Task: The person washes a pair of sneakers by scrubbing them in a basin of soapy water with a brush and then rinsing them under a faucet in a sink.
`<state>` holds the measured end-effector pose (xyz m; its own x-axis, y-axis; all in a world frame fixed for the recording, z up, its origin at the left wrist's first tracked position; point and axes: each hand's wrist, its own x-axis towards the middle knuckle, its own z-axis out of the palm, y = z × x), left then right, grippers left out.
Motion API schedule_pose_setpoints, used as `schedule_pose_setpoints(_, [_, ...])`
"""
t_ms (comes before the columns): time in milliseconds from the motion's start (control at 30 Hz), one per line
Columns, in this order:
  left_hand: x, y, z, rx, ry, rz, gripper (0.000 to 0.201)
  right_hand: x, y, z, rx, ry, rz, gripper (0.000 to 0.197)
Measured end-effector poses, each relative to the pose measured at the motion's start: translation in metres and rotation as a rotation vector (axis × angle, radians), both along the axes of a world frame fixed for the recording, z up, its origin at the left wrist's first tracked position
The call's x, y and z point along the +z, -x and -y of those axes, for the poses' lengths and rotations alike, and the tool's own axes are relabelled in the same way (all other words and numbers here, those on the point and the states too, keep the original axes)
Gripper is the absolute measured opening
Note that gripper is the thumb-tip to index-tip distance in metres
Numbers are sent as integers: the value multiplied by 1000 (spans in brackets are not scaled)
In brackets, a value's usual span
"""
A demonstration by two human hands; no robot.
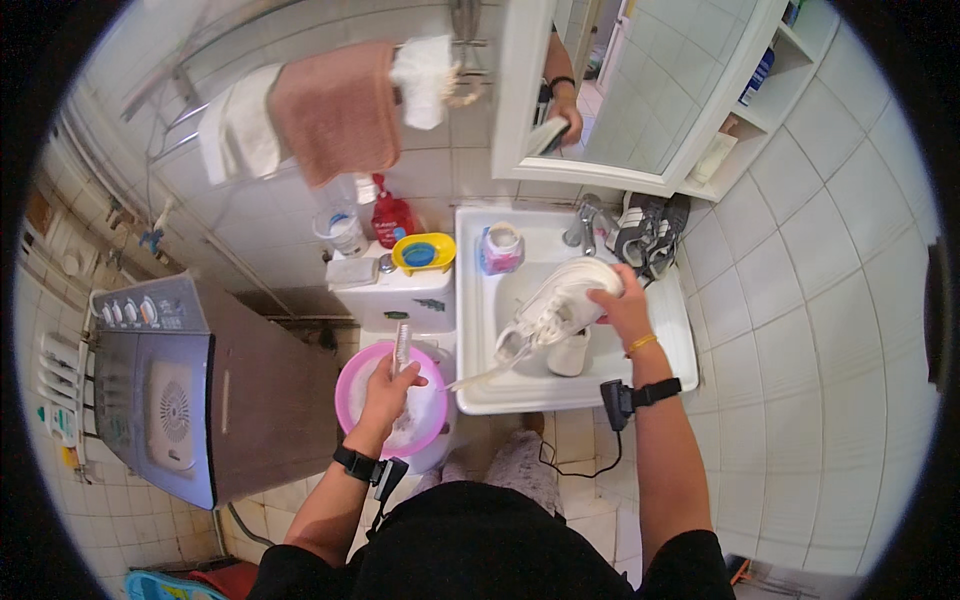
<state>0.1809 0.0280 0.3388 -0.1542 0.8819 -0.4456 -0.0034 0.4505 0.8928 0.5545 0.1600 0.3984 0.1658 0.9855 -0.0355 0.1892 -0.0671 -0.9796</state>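
The black shirt (490, 540) of the wearer is seen nearest, at six o'clock. On a dial centred in the view, a white shoe (570, 295) is held at three o'clock, above the sink (472, 300); its heel end is gripped by the right hand (625, 305), with the fingers curled around it and the thumb pressed to the upper. At eight o'clock a pale brush (402, 345) is pinched between thumb and fingers by the left hand (382, 395), above the pink basin (342, 395) of sudsy liquid.

The shoe could be dropped if its heel is wet and slick, since no support from the left hand is given. A pale strip, perhaps a lace, is trailed toward the sink's near rim and could be caught there. The jar (502, 250) at one o'clock could be knocked over by a wide swing of the toe. The dark shoes (650, 235) at two o'clock could be splashed. The black cable (570, 474) at five o'clock could be snagged if the right arm is pulled away sharply.
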Motion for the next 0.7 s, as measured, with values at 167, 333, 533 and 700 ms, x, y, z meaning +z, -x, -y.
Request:
schedule_pose_setpoints(167, [-35,-90,-75,-114,-282,-10,60,-77,-20,-74,178,251,55,60])
schedule_pose_setpoints(333, [-21,-170,-135,-152,-228,-266,58,-128,-25,-132,403,320,161,56])
schedule_pose_setpoints(533, [-1,-232,-190,-182,-257,-489,34,-204,-27,-175,416,435,250,89])
schedule_pose_setpoints(700, [10,-277,-242,-277,-434,-713,31,-269,-47,-183,390,503,35,79])
